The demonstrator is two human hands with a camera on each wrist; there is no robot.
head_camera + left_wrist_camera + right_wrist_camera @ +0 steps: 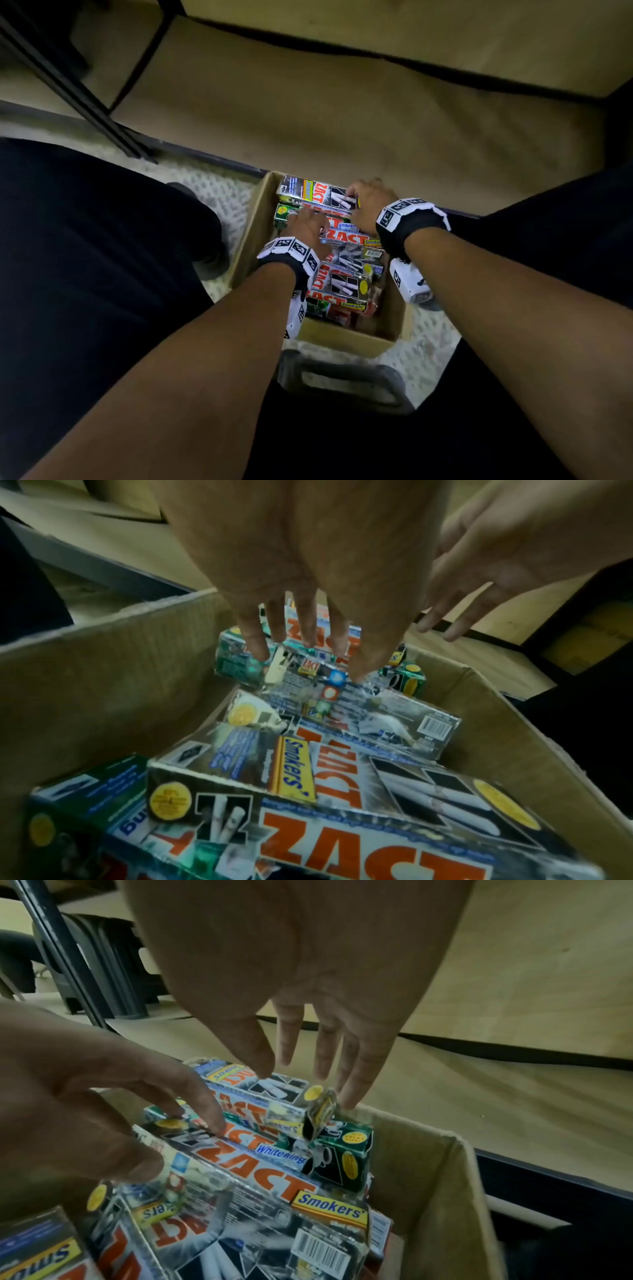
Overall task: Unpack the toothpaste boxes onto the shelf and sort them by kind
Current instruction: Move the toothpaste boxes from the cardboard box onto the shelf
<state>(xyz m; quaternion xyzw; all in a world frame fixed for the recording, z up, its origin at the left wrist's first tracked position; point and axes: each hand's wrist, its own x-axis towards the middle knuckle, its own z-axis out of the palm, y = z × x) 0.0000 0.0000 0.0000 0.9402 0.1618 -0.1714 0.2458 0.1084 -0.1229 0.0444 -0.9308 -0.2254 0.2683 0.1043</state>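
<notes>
An open cardboard carton (342, 337) on the floor holds several ZACT toothpaste boxes lying loose: silver Smokers ones and green Whitening ones (346, 1153). My left hand (308, 226) reaches into the middle of the carton. Its fingertips (260, 653) and thumb touch the end of a silver Smokers box (359, 704) without a clear grip. My right hand (366, 205) hovers over the right end of the far silver Smokers box (315, 193). Its fingers (325, 1053) hang straight, with the thumb on that box's top (253, 1093).
A beige shelf board (342, 102) with a dark front edge lies just beyond the carton. A black frame post (75, 92) rises at the left. My legs in dark trousers (85, 257) flank the carton. A grey plastic stool edge (342, 380) sits under me.
</notes>
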